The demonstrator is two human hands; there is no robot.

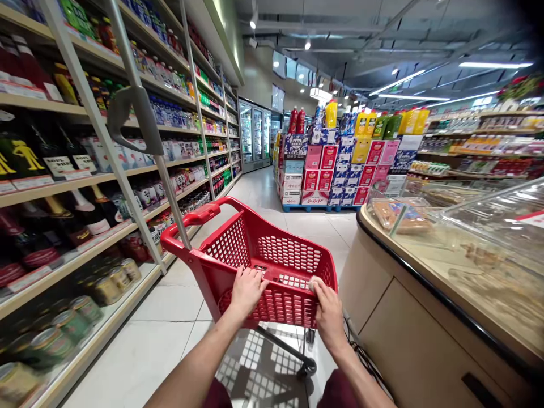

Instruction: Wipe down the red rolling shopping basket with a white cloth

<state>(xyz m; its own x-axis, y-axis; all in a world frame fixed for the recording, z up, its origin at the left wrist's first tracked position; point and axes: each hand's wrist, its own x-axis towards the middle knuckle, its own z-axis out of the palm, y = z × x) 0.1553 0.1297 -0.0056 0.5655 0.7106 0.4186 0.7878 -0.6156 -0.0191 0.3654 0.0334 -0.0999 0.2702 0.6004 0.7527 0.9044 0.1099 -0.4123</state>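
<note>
A red plastic shopping cart [276,309] with a perforated basket stands sideways in front of me, its handle [199,215] to the left. My left hand [247,292] is closed over the near rim of the basket, fingers inside. At the right end of the same rim is my right hand [329,311], with a small whitish wad [315,282] pinched in its fingers; it looks like crumpled cloth or tissue. A metal pole with a grey grip [147,122] rises by the cart's handle. Inside, the visible part of the basket holds no goods.
Shelves of bottles and cans [91,209] run along the left. Close on the right stands a display counter [395,306] with clear covers, cables at its foot. Stacked drink cartons [318,170] block the middle ahead; glass-door fridges [255,130] are farther back.
</note>
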